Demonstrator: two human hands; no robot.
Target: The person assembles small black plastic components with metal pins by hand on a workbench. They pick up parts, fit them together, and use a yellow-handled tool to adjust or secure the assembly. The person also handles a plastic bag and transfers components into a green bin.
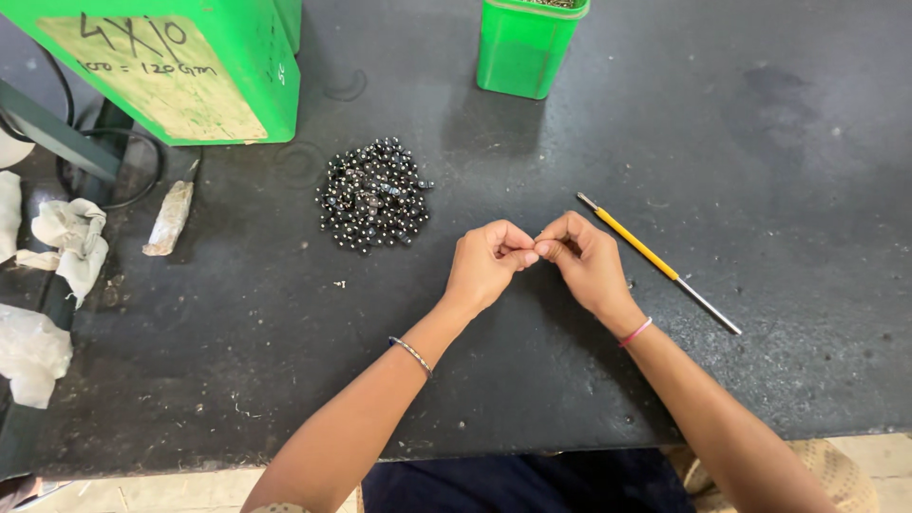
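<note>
Dark beads (373,195) lay heaped on the tabletop (760,237) near the left hand (483,268) and right hand (587,261), fingertips pinched together on something too small to tell.

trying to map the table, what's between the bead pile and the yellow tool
In the head view, the two hands, left and right, pinched together, lie between the bead pile and the yellow tool; otherwise bare table.

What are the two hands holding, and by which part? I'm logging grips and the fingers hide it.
It cannot be told. The left hand and right hand meet fingertip to fingertip, pinched on something too small to see.
</note>
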